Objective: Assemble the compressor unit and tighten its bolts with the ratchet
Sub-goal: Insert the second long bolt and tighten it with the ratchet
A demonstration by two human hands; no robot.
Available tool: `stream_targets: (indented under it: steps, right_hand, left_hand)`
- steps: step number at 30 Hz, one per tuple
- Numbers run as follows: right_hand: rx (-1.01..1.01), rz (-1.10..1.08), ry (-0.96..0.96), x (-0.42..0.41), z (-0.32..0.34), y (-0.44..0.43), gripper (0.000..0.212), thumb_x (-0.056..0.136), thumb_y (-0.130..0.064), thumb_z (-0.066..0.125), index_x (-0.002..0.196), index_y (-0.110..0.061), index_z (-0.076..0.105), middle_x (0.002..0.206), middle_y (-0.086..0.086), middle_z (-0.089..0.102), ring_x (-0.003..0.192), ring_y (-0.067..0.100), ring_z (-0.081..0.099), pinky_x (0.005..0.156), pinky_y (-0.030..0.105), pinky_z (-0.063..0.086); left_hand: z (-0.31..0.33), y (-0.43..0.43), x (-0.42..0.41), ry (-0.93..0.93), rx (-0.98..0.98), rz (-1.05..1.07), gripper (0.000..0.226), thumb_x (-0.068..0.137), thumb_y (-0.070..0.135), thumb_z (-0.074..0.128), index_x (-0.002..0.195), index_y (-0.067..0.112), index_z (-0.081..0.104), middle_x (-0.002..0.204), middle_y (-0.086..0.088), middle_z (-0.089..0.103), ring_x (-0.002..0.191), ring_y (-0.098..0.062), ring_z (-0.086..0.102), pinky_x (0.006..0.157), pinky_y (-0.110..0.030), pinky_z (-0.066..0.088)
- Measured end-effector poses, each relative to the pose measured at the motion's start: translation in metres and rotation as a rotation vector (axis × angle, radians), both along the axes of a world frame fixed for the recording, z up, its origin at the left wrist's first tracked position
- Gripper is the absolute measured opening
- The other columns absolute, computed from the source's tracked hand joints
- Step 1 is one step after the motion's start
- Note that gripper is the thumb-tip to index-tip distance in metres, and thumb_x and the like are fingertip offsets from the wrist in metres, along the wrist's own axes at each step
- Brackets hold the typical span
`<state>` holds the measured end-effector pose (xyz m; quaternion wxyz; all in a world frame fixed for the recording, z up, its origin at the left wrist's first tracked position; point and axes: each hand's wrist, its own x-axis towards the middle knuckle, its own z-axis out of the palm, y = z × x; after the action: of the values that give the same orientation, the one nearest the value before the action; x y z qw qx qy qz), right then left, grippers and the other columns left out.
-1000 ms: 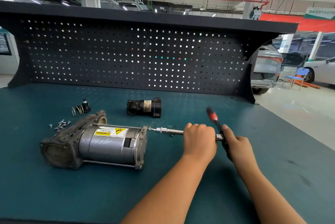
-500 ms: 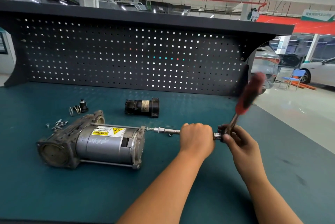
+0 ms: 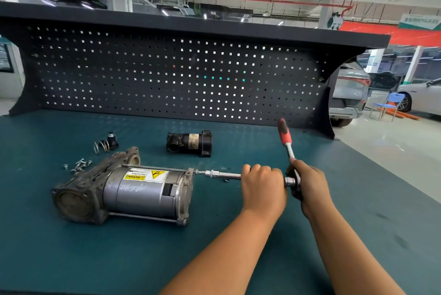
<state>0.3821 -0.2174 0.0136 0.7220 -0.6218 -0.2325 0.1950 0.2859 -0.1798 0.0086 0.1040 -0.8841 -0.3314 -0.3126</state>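
Observation:
The grey compressor unit [image 3: 133, 187] lies on its side on the green bench, yellow warning label facing up. A long chrome extension bar [image 3: 222, 174] runs from a bolt on the unit's right flange toward me. My left hand [image 3: 262, 187] is wrapped around that bar. My right hand [image 3: 309, 184] grips the ratchet [image 3: 286, 141] near its head, and the red and black handle stands up and leans slightly left.
A black cylindrical part [image 3: 189, 143] lies behind the unit. A spring [image 3: 101, 146] and a small black fitting [image 3: 112, 139] sit at the back left, with several loose screws [image 3: 78, 165] nearby. A black pegboard [image 3: 167, 75] closes the rear; the bench edge [image 3: 386, 175] runs along the right.
The ratchet handle has swung back from leaning right to standing nearly upright, tilted left. My left hand stays on the extension bar and the compressor has not moved.

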Motion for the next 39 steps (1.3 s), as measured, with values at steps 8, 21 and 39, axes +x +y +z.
stream_targets:
  steps: [8, 21, 39]
  right_hand:
    - [0.051, 0.129, -0.347, 0.004, -0.012, -0.03, 0.023, 0.095, -0.018, 0.053, 0.079, -0.019, 0.07, 0.073, -0.003, 0.069, 0.066, 0.006, 0.061, 0.061, 0.021, 0.046]
    - [0.052, 0.083, -0.595, -0.006, -0.003, -0.034, 0.021, 0.093, -0.008, 0.053, 0.082, -0.023, 0.061, 0.073, -0.006, 0.068, 0.061, 0.0, 0.059, 0.057, 0.012, 0.046]
    - [0.144, 0.255, -1.167, -0.008, -0.034, -0.08, 0.024, 0.072, 0.004, 0.071, 0.09, -0.013, 0.073, 0.119, -0.011, 0.065, 0.127, 0.011, 0.05, 0.103, 0.02, 0.04]
  left_hand:
    - [-0.004, 0.008, 0.004, 0.038, -0.073, -0.106, 0.011, 0.08, 0.01, 0.053, 0.082, 0.012, 0.064, 0.087, -0.01, 0.068, 0.085, -0.031, 0.06, 0.069, -0.032, 0.021]
    - [0.002, -0.004, -0.003, -0.049, 0.012, 0.004, 0.026, 0.033, 0.025, 0.079, 0.04, 0.019, 0.054, 0.04, 0.007, 0.05, 0.043, -0.012, 0.05, 0.052, -0.019, 0.034]
    - [0.005, 0.002, 0.002, -0.039, -0.088, -0.058, 0.01, 0.082, 0.011, 0.052, 0.082, 0.014, 0.062, 0.088, -0.01, 0.069, 0.084, -0.033, 0.062, 0.067, -0.032, 0.021]
